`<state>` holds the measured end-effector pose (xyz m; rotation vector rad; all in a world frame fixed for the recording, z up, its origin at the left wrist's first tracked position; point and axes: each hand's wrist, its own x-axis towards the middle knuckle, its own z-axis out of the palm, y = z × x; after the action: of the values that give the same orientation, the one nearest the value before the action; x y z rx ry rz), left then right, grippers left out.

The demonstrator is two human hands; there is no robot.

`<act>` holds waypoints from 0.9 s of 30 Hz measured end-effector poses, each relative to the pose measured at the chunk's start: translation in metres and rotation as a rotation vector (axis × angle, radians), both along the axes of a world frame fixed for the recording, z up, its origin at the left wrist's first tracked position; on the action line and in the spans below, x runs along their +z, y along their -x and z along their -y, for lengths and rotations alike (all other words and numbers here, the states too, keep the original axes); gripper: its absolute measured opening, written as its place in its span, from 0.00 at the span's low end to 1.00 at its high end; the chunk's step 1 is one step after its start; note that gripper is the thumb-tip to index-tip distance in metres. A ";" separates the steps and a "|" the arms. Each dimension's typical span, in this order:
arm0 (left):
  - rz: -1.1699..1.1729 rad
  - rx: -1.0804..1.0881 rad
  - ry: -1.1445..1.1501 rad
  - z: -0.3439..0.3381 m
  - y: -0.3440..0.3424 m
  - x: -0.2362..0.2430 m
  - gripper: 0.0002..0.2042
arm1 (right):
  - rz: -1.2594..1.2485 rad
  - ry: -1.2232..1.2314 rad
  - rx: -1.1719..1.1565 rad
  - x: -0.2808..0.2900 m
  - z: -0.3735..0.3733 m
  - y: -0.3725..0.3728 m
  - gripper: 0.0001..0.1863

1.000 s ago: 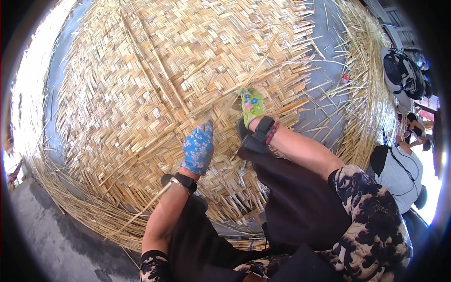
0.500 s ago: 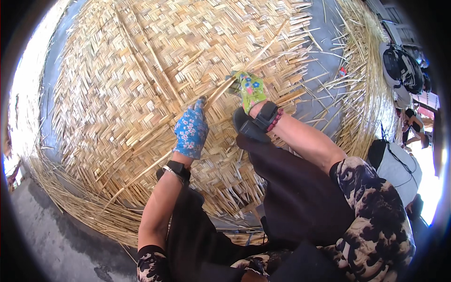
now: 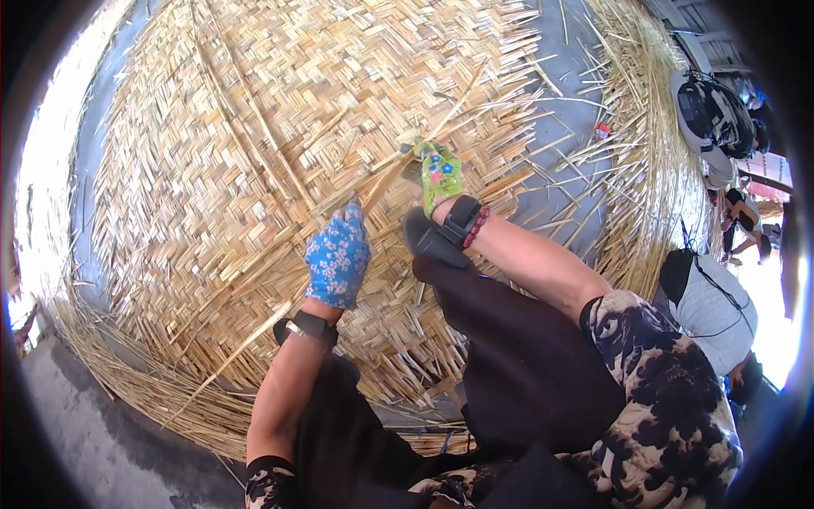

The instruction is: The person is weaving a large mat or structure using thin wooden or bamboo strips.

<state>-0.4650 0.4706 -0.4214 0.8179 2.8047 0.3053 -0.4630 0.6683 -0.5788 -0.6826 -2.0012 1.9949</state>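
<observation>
A large woven bamboo mat (image 3: 246, 161) in a herringbone pattern spreads in front of me, its loose strip ends sticking out at the edges. My left hand (image 3: 337, 259), in a blue glove with small pale flowers, is closed on a flat bamboo strip (image 3: 383, 185) near the middle of the mat. Farther right, my right hand (image 3: 438, 174), in a green flowered glove, grips the other end of this strip. Part of the strip is hidden by my fingers. A long thin strip also slants down to the left past my left wrist.
Bundles of loose bamboo strips (image 3: 632, 161) lie to the right and along the near left edge. Grey floor (image 3: 560, 144) shows beside the mat. My dark sandal (image 3: 431, 242) rests on the weave. A white sack (image 3: 712, 310) and a dark backpack (image 3: 716, 114) stand at right; a person (image 3: 744, 216) sits beyond.
The whole view has shifted slightly, so the mat and surroundings appear moved left. Both hands keep their hold on the strip, with the left hand a little nearer to me.
</observation>
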 end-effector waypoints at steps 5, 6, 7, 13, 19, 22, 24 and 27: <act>-0.012 -0.024 0.072 0.002 -0.016 0.004 0.12 | 0.272 0.399 -0.079 -0.020 -0.032 -0.051 0.11; -0.004 -0.023 0.055 0.002 -0.018 0.004 0.11 | 0.304 0.427 -0.085 -0.019 -0.035 -0.062 0.11; 0.025 -0.029 0.038 0.003 -0.021 0.005 0.11 | 0.322 0.442 -0.091 -0.018 -0.039 -0.068 0.11; 0.072 0.009 0.099 0.009 -0.045 0.013 0.09 | 0.170 0.358 -0.130 -0.004 -0.038 -0.059 0.11; -0.003 0.012 0.079 0.024 -0.055 0.012 0.09 | 0.040 0.433 -0.156 0.035 -0.020 -0.051 0.12; -0.002 0.068 0.133 0.035 -0.040 0.014 0.10 | 0.020 0.535 -0.108 0.064 -0.007 -0.050 0.13; -0.079 0.085 0.034 0.035 -0.031 0.017 0.11 | 0.011 0.610 -0.043 0.082 0.004 -0.050 0.13; -0.203 0.052 -0.174 0.014 -0.023 0.019 0.14 | 0.014 0.669 0.077 0.097 0.021 -0.050 0.13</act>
<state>-0.4422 0.4563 -0.4026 0.8578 3.0249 0.5082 -0.4132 0.6476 -0.4819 -0.7437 -1.3518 2.7284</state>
